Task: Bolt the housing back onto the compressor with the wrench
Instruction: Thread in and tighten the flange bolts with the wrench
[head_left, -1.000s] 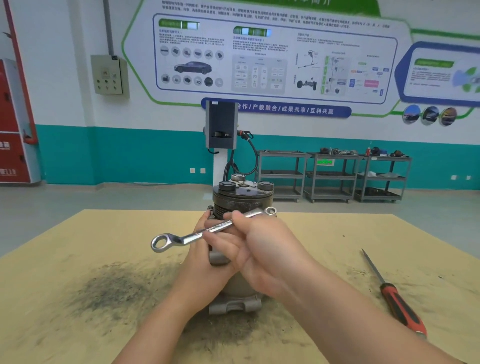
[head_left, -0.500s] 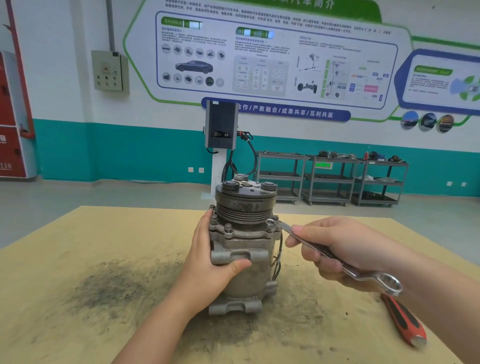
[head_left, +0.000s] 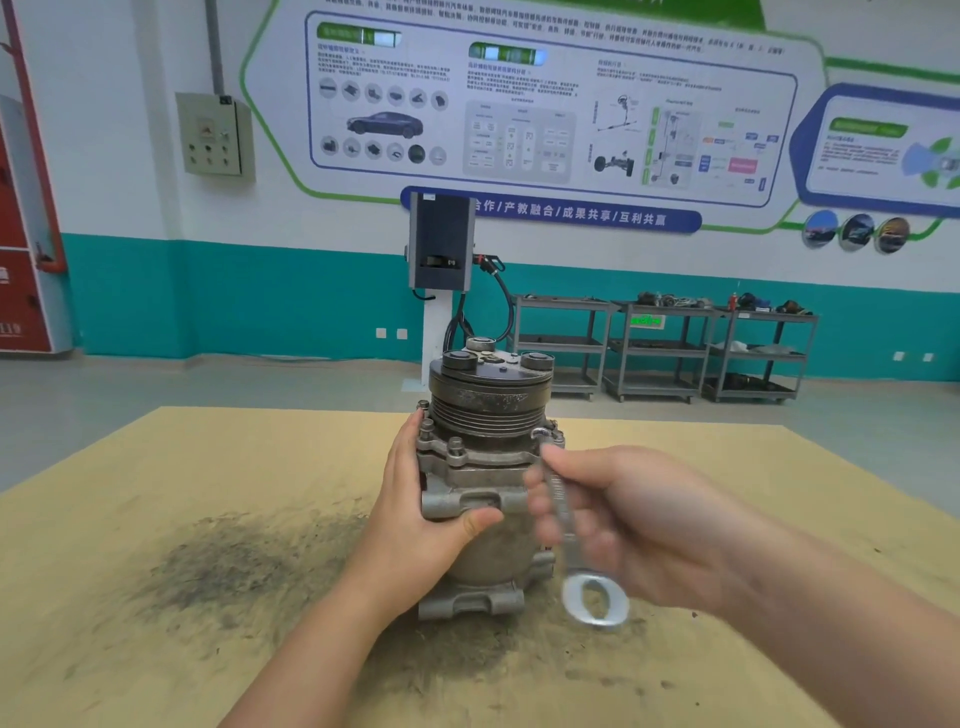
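Wrench (head_left: 563, 514) in right hand (head_left: 639, 525) beside compressor (head_left: 485, 467) flange

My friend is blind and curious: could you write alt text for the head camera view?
A person's left hand steadies an upright compressor on a tan table while the right hand holds a motion-blurred wrench at a bolt on the compressor's right side. Dark grime stains the table around it.

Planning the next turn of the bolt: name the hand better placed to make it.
Right. The right hand holds the wrench, whose far end sits at a flange bolt; the left hand braces the compressor.
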